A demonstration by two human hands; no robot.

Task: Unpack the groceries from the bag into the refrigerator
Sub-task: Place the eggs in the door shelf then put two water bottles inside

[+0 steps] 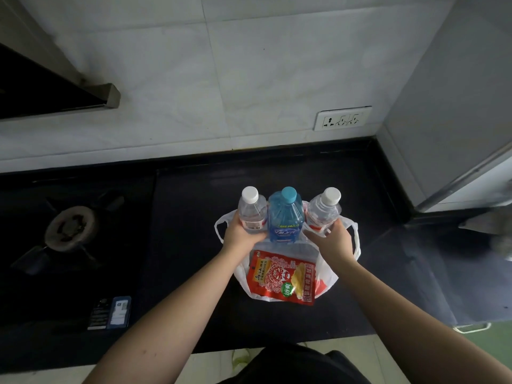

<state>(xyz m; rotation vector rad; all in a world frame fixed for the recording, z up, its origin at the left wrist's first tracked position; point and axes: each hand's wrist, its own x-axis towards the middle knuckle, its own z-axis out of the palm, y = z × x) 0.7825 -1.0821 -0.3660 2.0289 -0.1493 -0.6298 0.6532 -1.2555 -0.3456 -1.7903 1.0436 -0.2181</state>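
A white plastic bag (329, 275) lies open on the black counter (188, 239). Three bottles stand upright together over its far end. My left hand (238, 235) grips the left clear bottle (250, 210) with a white cap. My right hand (336, 239) grips the right clear bottle (322, 209), also white-capped. Pressed between them is a blue bottle (285, 217) with a blue cap. A red snack packet (282, 277) lies flat on the bag, near my wrists. The refrigerator (454, 112) stands at the right, grey, with its edge blurred.
A gas burner (70, 227) sits in the hob at the left, with a small card (119, 311) near its front. A range hood (55, 87) hangs at the upper left. A wall socket (342, 117) is on the tiled wall behind the counter.
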